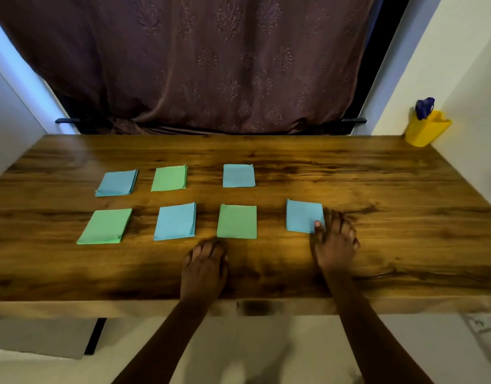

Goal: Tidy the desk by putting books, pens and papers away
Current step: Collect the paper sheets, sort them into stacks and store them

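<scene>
Several small stacks of blue and green paper lie in two rows on the wooden desk (377, 176). My right hand (335, 242) grips the near right corner of the rightmost blue stack (302, 214), thumb on top and fingers along its right edge. My left hand (204, 266) rests on the desk with fingers curled, just below the green stack (237, 221), holding nothing. The front row also has a blue stack (174, 221) and a green stack (106, 226). Behind them lie a blue stack (116, 182), a green stack (169, 177) and a blue stack (238, 176).
A yellow pen holder (425, 131) with blue pens (424, 106) stands at the desk's far right corner by the white wall. A brown curtain (211, 65) hangs behind the desk. The desk's front edge runs just under my wrists.
</scene>
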A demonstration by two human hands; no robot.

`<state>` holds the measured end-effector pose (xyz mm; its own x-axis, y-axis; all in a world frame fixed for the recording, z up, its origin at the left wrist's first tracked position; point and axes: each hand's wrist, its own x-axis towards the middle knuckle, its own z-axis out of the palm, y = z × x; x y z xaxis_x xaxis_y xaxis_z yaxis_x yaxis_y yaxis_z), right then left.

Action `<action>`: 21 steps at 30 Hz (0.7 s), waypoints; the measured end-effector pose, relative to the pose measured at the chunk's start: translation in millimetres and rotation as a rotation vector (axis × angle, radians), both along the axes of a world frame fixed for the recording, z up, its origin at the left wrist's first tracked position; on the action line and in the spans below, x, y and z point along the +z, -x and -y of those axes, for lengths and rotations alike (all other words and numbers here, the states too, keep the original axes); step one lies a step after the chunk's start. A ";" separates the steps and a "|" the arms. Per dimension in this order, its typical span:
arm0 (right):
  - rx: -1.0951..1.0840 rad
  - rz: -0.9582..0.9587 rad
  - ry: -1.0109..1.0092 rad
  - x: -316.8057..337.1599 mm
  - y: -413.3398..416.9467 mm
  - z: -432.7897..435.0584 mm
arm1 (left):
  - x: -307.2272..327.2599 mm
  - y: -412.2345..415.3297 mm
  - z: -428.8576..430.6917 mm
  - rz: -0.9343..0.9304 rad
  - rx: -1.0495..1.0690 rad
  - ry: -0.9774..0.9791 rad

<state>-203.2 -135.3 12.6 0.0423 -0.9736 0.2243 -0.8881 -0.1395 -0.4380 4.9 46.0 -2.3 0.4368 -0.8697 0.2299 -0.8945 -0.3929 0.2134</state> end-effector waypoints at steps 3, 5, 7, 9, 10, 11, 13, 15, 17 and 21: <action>0.167 -0.089 0.081 -6.5 -9.0 -27.4 | -5.1 -4.9 -15.3 -0.022 -0.021 0.002; 0.244 -0.150 0.146 -12.5 -25.1 -55.5 | -10.0 -13.8 -38.0 -0.010 -0.025 0.032; 0.304 -0.185 0.177 -17.8 -50.9 -91.3 | -15.1 -30.0 -68.0 0.017 -0.031 0.080; 0.362 -0.184 0.168 -24.7 -80.5 -129.4 | -17.1 -51.1 -97.6 0.043 -0.023 0.105; 0.384 -0.176 0.181 -28.3 -98.2 -149.0 | -17.7 -65.4 -113.6 0.054 -0.017 0.114; 0.408 -0.175 0.186 -29.4 -115.8 -166.6 | -17.8 -79.6 -127.4 0.066 -0.017 0.126; 0.462 -0.186 0.209 -31.6 -153.5 -201.7 | -18.2 -113.6 -158.3 0.075 -0.010 0.141; 0.506 -0.164 0.199 -33.2 -186.3 -232.6 | -20.8 -147.3 -187.8 0.066 0.005 0.128; 0.576 -0.105 0.245 -40.6 -216.8 -262.7 | -28.9 -181.5 -219.0 0.049 0.007 0.097; 0.936 0.006 0.277 -76.0 -252.8 -329.9 | -57.2 -229.8 -277.8 0.041 -0.137 0.016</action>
<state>49.5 194.6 -63.4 0.7700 -0.4594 0.4427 -0.3633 -0.8862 -0.2876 234.7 323.8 -59.5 0.3039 -0.9168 0.2592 -0.9477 -0.2631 0.1808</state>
